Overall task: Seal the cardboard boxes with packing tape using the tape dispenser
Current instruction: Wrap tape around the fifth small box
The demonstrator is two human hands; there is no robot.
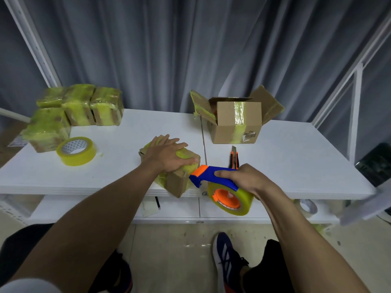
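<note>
Your left hand [169,154] is pressing flat, fingers spread, on the box [177,183] at mid-frame by the table [296,161] edge. Your right hand [246,178] is gripping the dispenser [211,176], its head meeting the box's right side. The open box [239,123], upper right, is showing print like "D9S"; its label is unreadable.

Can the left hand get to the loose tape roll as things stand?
Probably yes: only bare table lies between the left hand and the tape roll. That hand rests flat on the small box, though, and would have to leave it.
</note>
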